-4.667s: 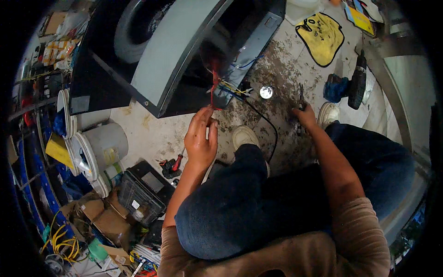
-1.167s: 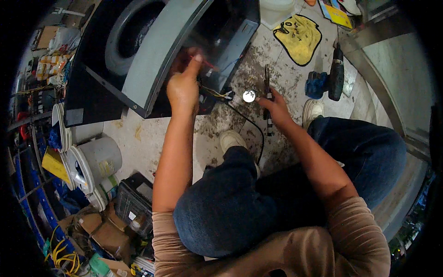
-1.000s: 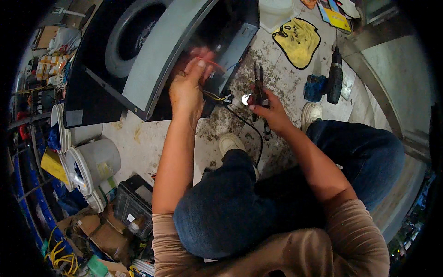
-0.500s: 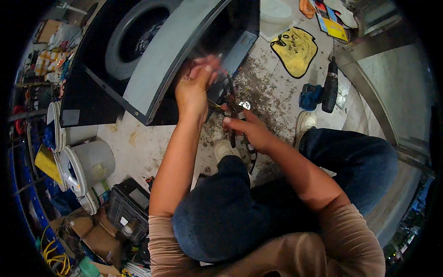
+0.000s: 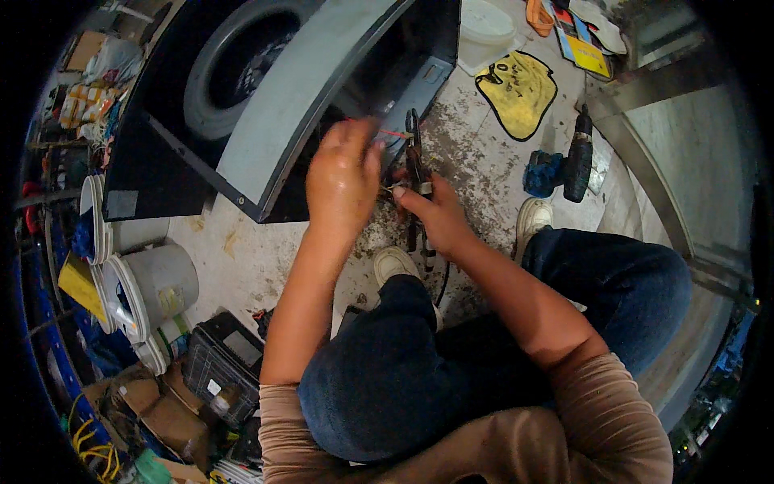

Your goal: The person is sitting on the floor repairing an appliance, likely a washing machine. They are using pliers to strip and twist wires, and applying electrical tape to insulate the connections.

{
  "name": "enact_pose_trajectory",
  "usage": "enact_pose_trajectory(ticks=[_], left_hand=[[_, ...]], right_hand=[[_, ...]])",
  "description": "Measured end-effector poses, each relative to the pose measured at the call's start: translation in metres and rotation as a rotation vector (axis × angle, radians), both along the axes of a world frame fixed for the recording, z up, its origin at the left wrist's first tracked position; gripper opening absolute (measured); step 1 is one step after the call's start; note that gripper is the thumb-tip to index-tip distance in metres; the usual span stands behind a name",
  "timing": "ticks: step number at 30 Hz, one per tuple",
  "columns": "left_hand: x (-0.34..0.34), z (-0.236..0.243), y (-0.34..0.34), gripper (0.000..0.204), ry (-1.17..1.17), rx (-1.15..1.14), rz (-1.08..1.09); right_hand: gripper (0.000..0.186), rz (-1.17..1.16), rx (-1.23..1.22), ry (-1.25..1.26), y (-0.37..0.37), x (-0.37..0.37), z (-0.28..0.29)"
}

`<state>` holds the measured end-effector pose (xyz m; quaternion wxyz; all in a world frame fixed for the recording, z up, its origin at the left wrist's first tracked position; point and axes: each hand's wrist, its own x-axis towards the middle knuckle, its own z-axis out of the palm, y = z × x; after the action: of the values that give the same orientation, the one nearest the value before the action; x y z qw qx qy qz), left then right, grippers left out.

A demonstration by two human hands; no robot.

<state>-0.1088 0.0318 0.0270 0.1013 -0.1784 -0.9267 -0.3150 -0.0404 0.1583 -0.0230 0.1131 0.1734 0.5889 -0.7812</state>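
Note:
A large black and grey housing with a round fan opening, like a range hood [image 5: 278,105], lies tilted in front of me. My left hand [image 5: 343,173] is at its open edge, fingers bent and partly blurred. A thin red wire [image 5: 393,133] runs from those fingers toward a dark pair of pliers [image 5: 414,153]. My right hand [image 5: 442,216] is closed round the pliers, their jaws pointing away from me and the handles hanging below the fingers. By its thumb shows the end of a thin pale wire [image 5: 387,189]. The palm side of both hands is hidden.
Dark crumbs of dirt cover the floor [image 5: 476,133]. Right of the housing lie a yellow cloth [image 5: 518,95] and a cordless drill [image 5: 577,157]. White buckets [image 5: 165,278] and a black tool case [image 5: 226,363] stand at left. My shoes [image 5: 393,264] are close below the hands.
My left hand has turned and lifted slightly right, with the red wire now stretched from it. The pliers in my right hand have swung more upright, jaws now in plain sight.

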Motion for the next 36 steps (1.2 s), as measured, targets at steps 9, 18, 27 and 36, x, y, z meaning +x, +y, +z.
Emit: enact_pose_trajectory(ticks=[9,18,27,36], left_hand=[[-0.008,-0.001,-0.003,0.012,0.054,-0.082,-0.138],[-0.011,-0.004,-0.004,0.012,-0.037,-0.095,-0.202],[-0.01,-0.001,-0.007,0.012,-0.109,-0.066,-0.201],[-0.012,-0.001,-0.003,0.011,-0.14,-0.033,-0.196]], right_hand=[[0.053,0.067,0.064,0.06,0.004,0.007,-0.007],[0.063,0.154,-0.032,0.017,-0.002,-0.009,-0.006],[0.061,0.11,-0.095,0.048,-0.003,-0.006,-0.005],[0.06,0.125,-0.022,0.075,-0.001,-0.003,-0.011]])
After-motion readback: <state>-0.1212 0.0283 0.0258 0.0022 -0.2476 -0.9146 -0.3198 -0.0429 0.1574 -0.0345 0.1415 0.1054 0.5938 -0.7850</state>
